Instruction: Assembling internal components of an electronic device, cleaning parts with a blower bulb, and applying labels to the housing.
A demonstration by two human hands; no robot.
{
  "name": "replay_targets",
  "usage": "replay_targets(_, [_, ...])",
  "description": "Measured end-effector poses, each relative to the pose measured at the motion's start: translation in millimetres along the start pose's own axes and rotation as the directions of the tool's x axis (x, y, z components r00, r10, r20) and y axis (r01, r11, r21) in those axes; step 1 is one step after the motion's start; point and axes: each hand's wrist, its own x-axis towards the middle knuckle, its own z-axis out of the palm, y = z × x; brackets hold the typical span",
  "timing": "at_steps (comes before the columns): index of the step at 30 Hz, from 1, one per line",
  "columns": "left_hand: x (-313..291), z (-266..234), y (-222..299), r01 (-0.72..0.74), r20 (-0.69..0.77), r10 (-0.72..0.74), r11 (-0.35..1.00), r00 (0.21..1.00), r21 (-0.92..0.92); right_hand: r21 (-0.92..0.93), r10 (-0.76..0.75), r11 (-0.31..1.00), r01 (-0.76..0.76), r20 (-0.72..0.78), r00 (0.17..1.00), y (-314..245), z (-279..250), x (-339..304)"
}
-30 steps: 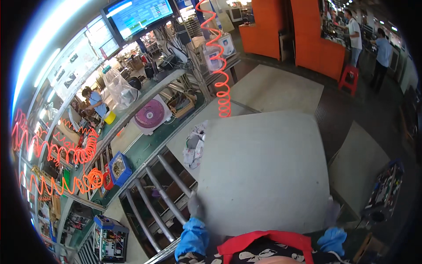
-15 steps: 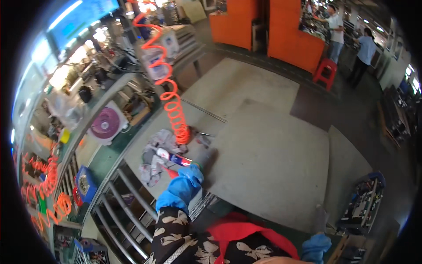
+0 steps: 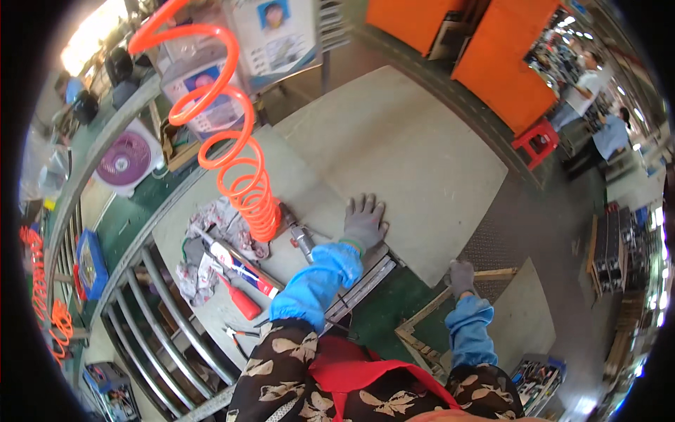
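Note:
My left hand (image 3: 363, 223), in a grey glove and blue sleeve cover, lies flat with its fingers spread. It rests at the near edge of a large grey board (image 3: 404, 155). My right hand (image 3: 461, 278), gloved alike, is beside the board's near right corner. Its fingers look foreshortened, and nothing held shows. Left of my left hand are an air tool (image 3: 301, 238) on an orange coiled hose (image 3: 239, 183), a white, blue and red tube (image 3: 239, 267), a red-handled tool (image 3: 242, 302), pliers (image 3: 239, 339) and a stained cloth (image 3: 184, 278).
Curved metal rails (image 3: 165, 316) run along my left, beside a purple-and-white fan (image 3: 126, 160) and a blue bin (image 3: 90, 264). A wooden frame (image 3: 422, 341) is below my right hand, near another board (image 3: 524, 309). A red stool (image 3: 538, 141) and two people stand far right.
The view has shifted. The nearer board that overlapped the far one no longer shows in its former place. My left hand now lies spread on the board, and my right has risen from the lower edge.

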Motion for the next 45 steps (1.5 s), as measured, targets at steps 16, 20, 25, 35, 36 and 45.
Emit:
replay_targets(16, [-205.2,-73.2,-55.7,0.027,0.026,-0.015,0.834,1.0,-0.551,-0.352,0.257,0.935,0.036,0.747,0.614,145.4,82.3,-196.2])
replay_targets(20, [-444.7,-103.8,-149.4,0.447,-0.186,-0.63,0.7,0.754,-0.558,-0.482,0.299,0.845,0.232,0.786,0.542,272.5,141.1,-226.6])
replay_targets(25, [-750.2,-137.2,-250.1,0.722,-0.356,-0.934,0.272,0.038,-0.636,-0.441,0.06,0.524,0.729,0.873,0.485,338.2,202.9,-296.2])
replay_targets(35, [-977.3,-234.2,-295.7,0.554,-0.258,-0.656,-0.292,-0.709,-0.78,-0.301,0.496,0.232,0.925,0.855,0.153,548.2,334.9,-419.8])
replay_targets(36, [-986.4,-238.4,-301.7,0.586,-0.314,-0.642,-0.263,-0.699,-0.766,-0.275,0.586,0.272,0.922,0.807,0.068,570.9,340.4,-436.1])
replay_targets(45, [-1127.4,-283.2,-364.7,0.651,-0.393,-0.747,-0.07,-0.536,-0.756,-0.178,0.773,0.213,0.961,0.632,-0.055,684.5,379.5,-527.0])
